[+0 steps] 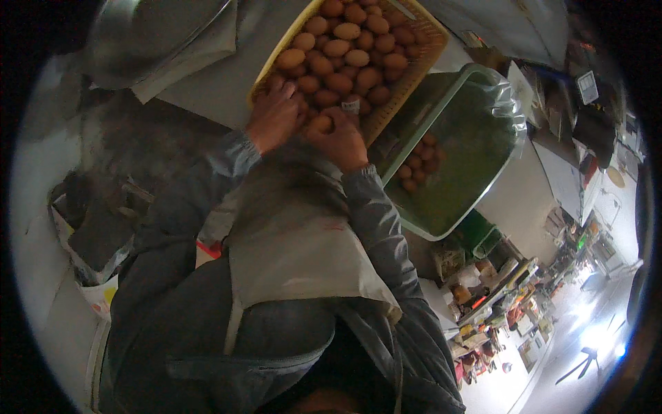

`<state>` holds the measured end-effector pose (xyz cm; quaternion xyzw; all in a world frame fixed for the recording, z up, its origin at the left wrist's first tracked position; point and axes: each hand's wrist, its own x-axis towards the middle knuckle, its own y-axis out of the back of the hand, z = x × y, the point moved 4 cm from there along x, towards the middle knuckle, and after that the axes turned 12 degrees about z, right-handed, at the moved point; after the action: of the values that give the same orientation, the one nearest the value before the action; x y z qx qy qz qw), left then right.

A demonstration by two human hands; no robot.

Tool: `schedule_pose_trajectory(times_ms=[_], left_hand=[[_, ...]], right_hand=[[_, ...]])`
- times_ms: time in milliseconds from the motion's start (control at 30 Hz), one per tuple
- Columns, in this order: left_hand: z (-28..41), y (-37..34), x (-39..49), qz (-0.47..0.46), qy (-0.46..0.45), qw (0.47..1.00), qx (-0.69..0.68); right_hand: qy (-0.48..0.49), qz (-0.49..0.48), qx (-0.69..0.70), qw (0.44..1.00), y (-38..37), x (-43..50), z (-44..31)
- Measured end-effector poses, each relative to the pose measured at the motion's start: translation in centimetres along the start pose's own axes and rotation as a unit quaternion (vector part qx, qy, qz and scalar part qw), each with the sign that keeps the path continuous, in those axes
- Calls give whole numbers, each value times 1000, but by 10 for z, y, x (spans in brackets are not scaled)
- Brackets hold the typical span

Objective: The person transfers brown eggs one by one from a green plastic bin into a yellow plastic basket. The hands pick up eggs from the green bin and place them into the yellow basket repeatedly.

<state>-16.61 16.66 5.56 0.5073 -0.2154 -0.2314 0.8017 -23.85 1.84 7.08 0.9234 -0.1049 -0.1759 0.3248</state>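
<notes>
Brown eggs (357, 57) are heaped in a yellow plastic basket (414, 77) in front of me. My right hand (344, 137) holds one brown egg (321, 124) between thumb and fingers at the basket's near end. Close to its knuckles is a small white label (350, 106) bearing print. My left hand (276, 114) reaches over the basket's near left corner, its fingers bent down among the eggs. Whether those fingers grip an egg is hidden. To the right stands a pale green plastic tub (465, 150) with several brown eggs (421, 160) on its bottom.
Clear plastic (509, 106) hangs over the tub's far rim. At upper left lies a large round metal vessel (150, 41) by a pale sheet (191, 72). A carton with dark contents (98, 238) sits at lower left. Shelves of goods (481, 310) stretch away at right.
</notes>
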Motion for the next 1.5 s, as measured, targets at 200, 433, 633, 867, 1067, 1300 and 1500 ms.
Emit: schedule_pose_trajectory(times_ms=[200,433,633,867,1067,1300,1500], left_hand=[[-12,-5,-4,40,-19,995,-90],[-15,9,0,43,-79,992,-92],[38,30,47,21,-111,986,-123],[81,-36,106,-189,-258,947,-25],[83,-50,105,-227,-349,904,94],[86,-40,106,-233,-389,883,119],[88,-35,109,-257,-359,890,110]], right_hand=[[-45,46,-53,996,-13,1,-5],[-104,30,-109,988,-19,0,-7],[-55,-20,-211,976,-35,10,4],[-134,-40,-140,980,-34,3,14],[-135,60,-110,983,-3,-16,-7],[-58,159,0,986,41,-53,-4],[-48,153,-144,977,21,-35,24]])
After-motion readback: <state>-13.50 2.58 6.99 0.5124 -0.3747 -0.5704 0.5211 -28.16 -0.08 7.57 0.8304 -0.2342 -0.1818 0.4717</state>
